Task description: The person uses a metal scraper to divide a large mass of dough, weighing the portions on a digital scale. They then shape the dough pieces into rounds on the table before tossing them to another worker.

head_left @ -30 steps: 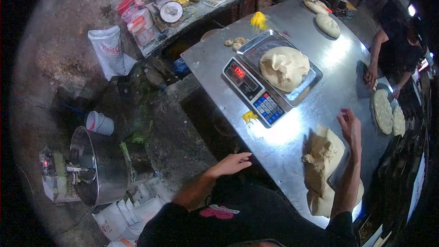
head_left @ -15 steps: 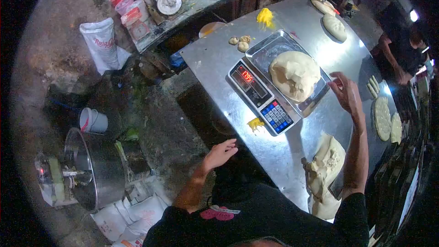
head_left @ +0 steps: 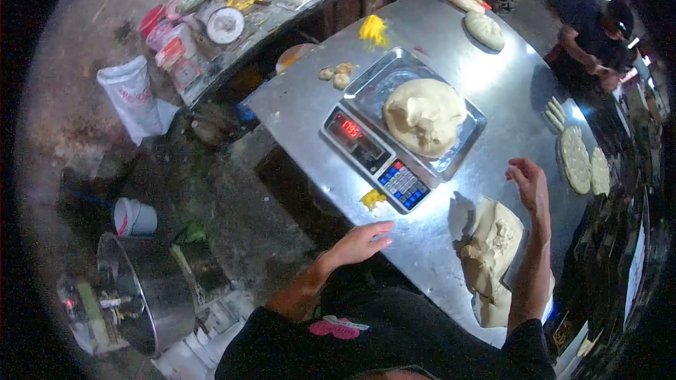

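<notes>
A large ball of pale dough [head_left: 425, 117] rests in the metal tray [head_left: 473, 142] of a digital scale [head_left: 358, 149], whose red display seems to read 1795. My right hand [head_left: 529, 181] hovers empty over the steel table, right of the tray, with its fingers loosely bent and apart. Below it lies a bigger, uneven mass of dough [head_left: 497, 241], partly behind my right forearm. My left hand [head_left: 361, 242] is held at the table's near edge, fingers stretched out, nothing in it. Close to that hand, a yellow smear [head_left: 372, 199] sits beside the scale's keypad.
Small dough balls [head_left: 341, 79] and a yellow lump [head_left: 372, 30] lie beyond the scale. Flattened dough pieces [head_left: 574, 159] line the table's right side, where another person [head_left: 595, 49] stands. Left are a side table [head_left: 264, 32], white sack [head_left: 134, 98], bucket [head_left: 135, 217] and metal bowl [head_left: 144, 295].
My right hand has drawn back from the tray's edge toward me. My left hand has moved up and right to the table edge. The view has shifted; the dough stays on the scale.
</notes>
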Available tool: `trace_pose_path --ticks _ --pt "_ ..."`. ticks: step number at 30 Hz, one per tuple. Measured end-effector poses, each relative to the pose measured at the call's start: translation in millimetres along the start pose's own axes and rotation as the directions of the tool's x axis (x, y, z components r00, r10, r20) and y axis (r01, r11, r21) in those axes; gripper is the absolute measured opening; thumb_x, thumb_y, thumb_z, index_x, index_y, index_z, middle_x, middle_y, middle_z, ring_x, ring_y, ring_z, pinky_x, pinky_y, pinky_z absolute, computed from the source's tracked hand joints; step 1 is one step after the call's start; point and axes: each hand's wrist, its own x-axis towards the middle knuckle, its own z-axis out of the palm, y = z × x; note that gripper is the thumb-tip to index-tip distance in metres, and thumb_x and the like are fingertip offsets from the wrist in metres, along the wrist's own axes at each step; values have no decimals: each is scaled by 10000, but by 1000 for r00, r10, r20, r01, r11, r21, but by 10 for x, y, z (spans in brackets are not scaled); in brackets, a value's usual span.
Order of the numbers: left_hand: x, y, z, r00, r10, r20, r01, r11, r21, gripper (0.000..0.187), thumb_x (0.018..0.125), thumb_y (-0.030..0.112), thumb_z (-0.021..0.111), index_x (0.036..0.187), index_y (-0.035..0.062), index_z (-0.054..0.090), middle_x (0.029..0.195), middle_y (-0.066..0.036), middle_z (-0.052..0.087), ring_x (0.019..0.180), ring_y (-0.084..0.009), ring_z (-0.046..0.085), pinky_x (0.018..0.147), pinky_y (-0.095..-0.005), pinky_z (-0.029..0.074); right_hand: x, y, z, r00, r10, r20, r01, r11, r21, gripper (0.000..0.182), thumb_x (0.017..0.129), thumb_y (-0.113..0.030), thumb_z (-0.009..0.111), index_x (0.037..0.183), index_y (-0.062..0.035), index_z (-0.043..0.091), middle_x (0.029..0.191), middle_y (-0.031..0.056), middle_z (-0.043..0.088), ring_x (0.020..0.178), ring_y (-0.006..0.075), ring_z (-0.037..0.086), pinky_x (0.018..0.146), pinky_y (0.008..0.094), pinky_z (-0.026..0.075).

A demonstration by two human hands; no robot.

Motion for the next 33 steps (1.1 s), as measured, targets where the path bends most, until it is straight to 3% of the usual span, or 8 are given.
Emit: trace_pose_path --ticks 2,6,9,16,18,24,28,33 --pt "-34 -2 44 998 43 45 -43 999 -15 455 907 180 567 1305 -8 452 1244 -161 564 1130 -219 559 959 -328 433 -160 14 -37 993 52 -105 -43 995 93 282 852 -192 589 1036 21 609 821 119 663 765 163 618 714 282 479" --pt "113 147 -64 1000 4 29 3 971 -239 415 893 148 591 1261 -18 496 1248 -158 560 1107 -212 570 944 -325 448 -1104 1150 -249 872 287 -395 -476 683 -554 348 879 -302 538 1048 1 560 945 246 634 910 424 599 774 477 472" --pt "393 620 -421 974 181 -138 -187 982 -36 387 886 144 592 1244 7 533 1169 -168 609 1098 -219 581 940 -333 462 -2017 1514 -141 698 613 -370 -713 553 -431 579 840 -385 579 1220 40 474 975 290 614 928 441 593 825 508 458" --pt "2309 1468 -1011 834 509 -214 -284 728 624 304 835 178 571 1098 31 608 1131 -220 586 1037 -368 564 865 -457 460 -2293 1919 -272 518 632 -576 -810 578 -94 340 718 -258 636 756 80 631 742 257 642 723 373 644 654 445 486" --pt "2697 1469 -1014 944 325 -66 -93 449 889 241 816 167 570 1012 40 630 1144 -195 579 1053 -368 553 872 -471 452 -2231 1561 -376 550 756 -355 -707 648 284 321 686 -236 622 608 75 601 639 207 630 663 316 645 618 424 477" --pt "2996 1284 -1022 966 253 57 -137 313 940 190 784 142 560 902 18 643 979 -190 622 964 -378 580 834 -451 465 -1912 718 -108 696 468 -544 -599 797 -81 432 860 -174 581 1192 47 416 985 285 616 931 405 615 785 429 486" --pt "2654 1567 -1228 870 493 33 -304 481 822 191 771 131 615 928 33 662 944 -193 638 927 -360 596 817 -427 463 -1008 -41 105 812 75 -579 241 860 450 477 896 -54 518 1345 -27 358 1087 174 622 959 279 618 806 383 500" --pt "2498 1666 -1268 876 483 -6 -287 530 798 179 794 133 589 923 28 656 923 -192 635 915 -361 594 803 -426 462 392 -555 648 973 112 -202 79 662 745 588 891 -45 540 1411 -21 266 1084 160 585 896 173 582 781 286 491"
